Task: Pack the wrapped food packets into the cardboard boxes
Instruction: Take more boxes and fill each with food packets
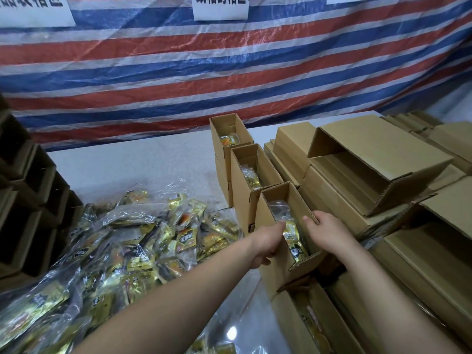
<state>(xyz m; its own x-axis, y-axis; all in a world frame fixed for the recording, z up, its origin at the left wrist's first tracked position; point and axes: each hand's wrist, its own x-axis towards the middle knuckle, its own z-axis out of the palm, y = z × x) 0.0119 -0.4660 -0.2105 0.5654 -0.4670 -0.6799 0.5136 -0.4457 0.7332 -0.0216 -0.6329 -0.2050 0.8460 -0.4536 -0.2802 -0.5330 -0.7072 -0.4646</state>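
Behind white table [132,159], striped tarp [229,72], paper signs [221,7]

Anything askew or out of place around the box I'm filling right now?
Nothing looks damaged. The nearest open box stands tilted rather than square with the two open boxes behind it, while the left hand and right hand hold its sides. The loose packets lie in an untidy heap on the table.
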